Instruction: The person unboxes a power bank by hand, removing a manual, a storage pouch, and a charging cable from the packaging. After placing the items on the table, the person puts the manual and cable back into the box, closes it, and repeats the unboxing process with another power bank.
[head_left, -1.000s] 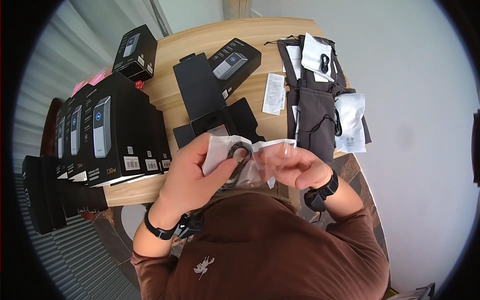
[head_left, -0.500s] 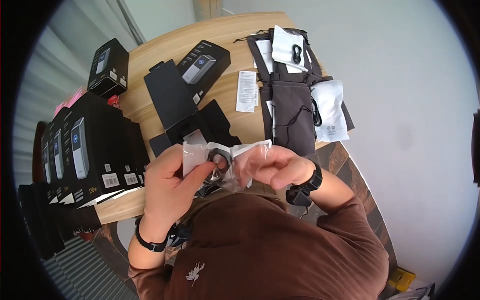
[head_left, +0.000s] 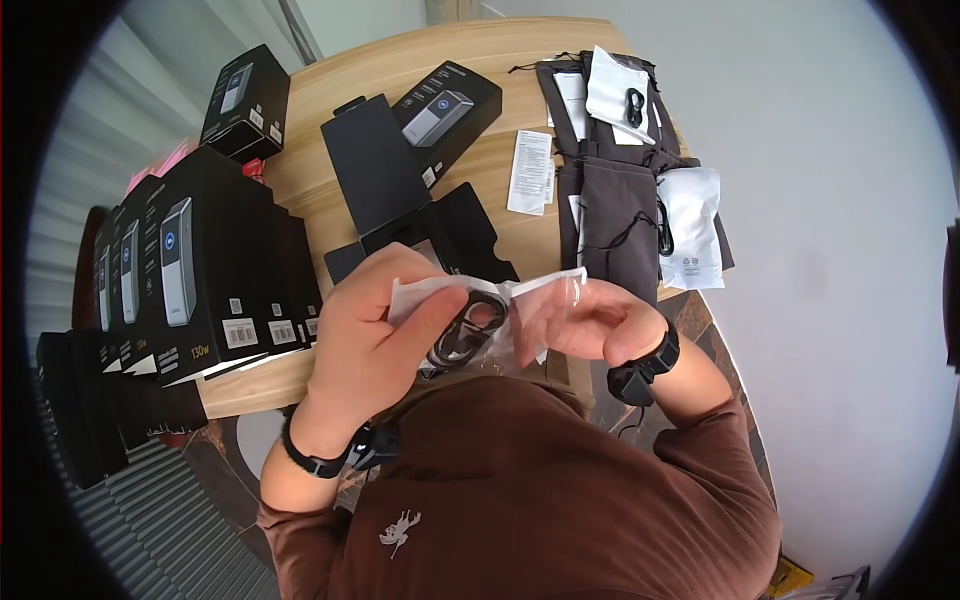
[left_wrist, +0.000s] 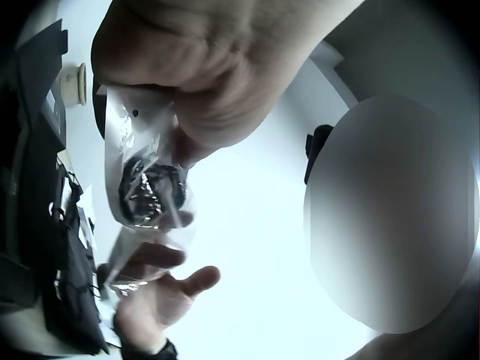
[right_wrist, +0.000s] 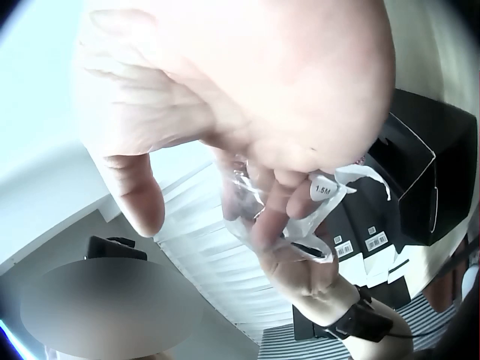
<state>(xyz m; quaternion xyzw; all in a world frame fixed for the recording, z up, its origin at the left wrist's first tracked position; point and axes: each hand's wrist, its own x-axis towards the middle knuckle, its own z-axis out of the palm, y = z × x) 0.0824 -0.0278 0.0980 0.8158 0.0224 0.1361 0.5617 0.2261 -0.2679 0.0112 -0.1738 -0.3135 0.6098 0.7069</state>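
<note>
A clear and white plastic bag [head_left: 495,345] with a coiled black cable [head_left: 462,338] inside is held up between the two hands. My left hand [head_left: 375,335] pinches its left side, thumb over the cable. Fingers of my right hand [head_left: 605,325] are inside the bag's clear right part, seen through the film, with the thumb held apart. In the left wrist view the coiled cable [left_wrist: 150,191] hangs in the bag beneath the left hand [left_wrist: 187,75]. The right wrist view shows the bag [right_wrist: 300,225] around the right hand's fingers, with a "1.5M" label [right_wrist: 323,188].
An opened black box [head_left: 375,160] lies beyond the hands, beside a closed box [head_left: 450,115]. More black boxes [head_left: 215,260] stand at the left. Grey pouches [head_left: 617,210], white bags [head_left: 692,225] with black cables and a printed slip [head_left: 530,172] lie at the right of the wooden table [head_left: 350,60].
The head view has shifted left and back again. Both hands still hold the bag in front of the chest, and the cable coil shows more clearly beside the left thumb.
</note>
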